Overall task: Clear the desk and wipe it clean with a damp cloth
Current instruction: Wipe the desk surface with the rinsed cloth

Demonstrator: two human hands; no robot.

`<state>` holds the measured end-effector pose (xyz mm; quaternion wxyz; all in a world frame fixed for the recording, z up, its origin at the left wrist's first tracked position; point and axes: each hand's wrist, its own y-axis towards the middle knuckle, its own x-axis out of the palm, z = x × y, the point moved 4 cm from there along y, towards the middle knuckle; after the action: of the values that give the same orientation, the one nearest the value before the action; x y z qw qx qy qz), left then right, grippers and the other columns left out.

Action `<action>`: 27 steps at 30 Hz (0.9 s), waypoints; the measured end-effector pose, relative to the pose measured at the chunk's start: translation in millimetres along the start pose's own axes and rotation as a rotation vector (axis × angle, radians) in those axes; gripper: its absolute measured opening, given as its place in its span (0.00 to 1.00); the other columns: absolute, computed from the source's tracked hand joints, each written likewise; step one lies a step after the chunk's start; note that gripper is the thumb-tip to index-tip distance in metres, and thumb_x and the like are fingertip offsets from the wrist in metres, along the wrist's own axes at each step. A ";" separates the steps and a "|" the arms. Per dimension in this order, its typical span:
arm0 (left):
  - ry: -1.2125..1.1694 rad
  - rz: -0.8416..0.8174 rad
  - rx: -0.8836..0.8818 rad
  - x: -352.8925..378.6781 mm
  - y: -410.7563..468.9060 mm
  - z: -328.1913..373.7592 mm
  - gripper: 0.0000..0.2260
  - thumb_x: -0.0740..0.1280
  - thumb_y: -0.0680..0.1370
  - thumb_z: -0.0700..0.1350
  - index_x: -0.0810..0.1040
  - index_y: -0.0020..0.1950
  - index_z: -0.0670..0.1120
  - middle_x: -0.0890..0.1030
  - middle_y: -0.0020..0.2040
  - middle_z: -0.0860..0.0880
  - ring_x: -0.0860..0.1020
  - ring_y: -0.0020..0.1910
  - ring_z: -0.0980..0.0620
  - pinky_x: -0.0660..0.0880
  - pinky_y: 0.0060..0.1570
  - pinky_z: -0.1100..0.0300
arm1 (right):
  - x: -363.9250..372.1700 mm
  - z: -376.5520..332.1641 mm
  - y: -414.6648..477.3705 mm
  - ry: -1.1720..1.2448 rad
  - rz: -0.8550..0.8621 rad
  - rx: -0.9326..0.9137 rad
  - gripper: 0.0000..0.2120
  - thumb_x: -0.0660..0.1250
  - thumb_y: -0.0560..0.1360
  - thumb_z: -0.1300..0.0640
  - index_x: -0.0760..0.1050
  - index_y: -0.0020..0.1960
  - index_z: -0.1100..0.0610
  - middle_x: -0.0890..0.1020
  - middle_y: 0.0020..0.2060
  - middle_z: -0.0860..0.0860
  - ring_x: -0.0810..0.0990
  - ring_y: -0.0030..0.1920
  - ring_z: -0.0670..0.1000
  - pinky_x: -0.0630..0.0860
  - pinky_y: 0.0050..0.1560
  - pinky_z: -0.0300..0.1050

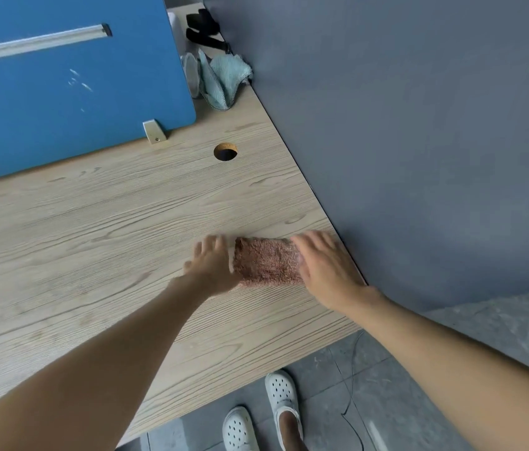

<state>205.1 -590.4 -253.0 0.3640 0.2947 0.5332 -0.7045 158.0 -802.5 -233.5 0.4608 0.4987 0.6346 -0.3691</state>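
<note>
- I am looking down on a pale wood-grain desk (94, 239) that is filling most of the view, with a round cable hole (225, 152) showing near its far right part.
- A blue partition (61, 92) is standing along the far edge on a small metal bracket (154, 131), and a silver rail (35, 43) is running across its face.
- A grey wall (419, 125) is closing off the desk's right side.
- The task's brown cloth (268, 260) is lying folded on the desk close to the right edge, between the two hands.
- The left hand (212, 263) is lying against the cloth's left end with fingers straight and spread, gripping nothing; it is blurring, so I cannot tell exactly how much of it is touching.
- The right hand (325, 265) is pressing flat on the cloth's right end, fingers extended and not curled.
- In the far corner a teal cloth (224, 79) is sitting crumpled beside the partition, with a black strap (203, 29) lying behind it.
- Something pale and round is peeking out from behind the partition edge there; I cannot make out what it is.
- Below the desk edge, a grey floor (370, 402) is showing, with two white clogs (281, 393) and a thin black cable (352, 385); the frame is cutting off the nearer clog.
</note>
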 end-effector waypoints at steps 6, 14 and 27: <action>0.189 -0.077 0.057 18.2 1.2 -19.0 0.56 0.77 0.70 0.56 0.37 0.81 0.50 0.34 0.80 0.45 0.37 0.79 0.42 0.51 0.75 0.39 | 48.9 -7.3 30.8 -0.244 -0.305 -0.444 0.27 0.48 0.84 0.49 0.49 0.82 0.48 0.45 0.81 0.49 0.40 0.81 0.51 0.41 0.80 0.54; 0.242 -0.016 0.015 22.7 2.1 -20.2 0.53 0.76 0.71 0.55 0.39 0.81 0.53 0.36 0.81 0.48 0.38 0.80 0.46 0.53 0.75 0.42 | 69.6 27.4 -11.3 -0.189 -0.168 0.004 0.28 0.36 0.84 0.42 0.51 0.81 0.49 0.51 0.81 0.50 0.47 0.81 0.51 0.46 0.78 0.53; 0.254 -0.077 0.069 -1.4 22.7 24.9 0.56 0.78 0.69 0.56 0.41 0.80 0.43 0.38 0.79 0.37 0.40 0.79 0.36 0.51 0.74 0.35 | 60.3 41.7 -42.7 -0.231 -0.069 0.085 0.27 0.47 0.84 0.46 0.56 0.80 0.54 0.60 0.80 0.54 0.55 0.80 0.53 0.51 0.78 0.54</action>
<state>223.9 -617.9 -257.6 0.2558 0.3730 0.5616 -0.6928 120.8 -833.4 -303.3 0.4964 0.4496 0.5780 -0.4662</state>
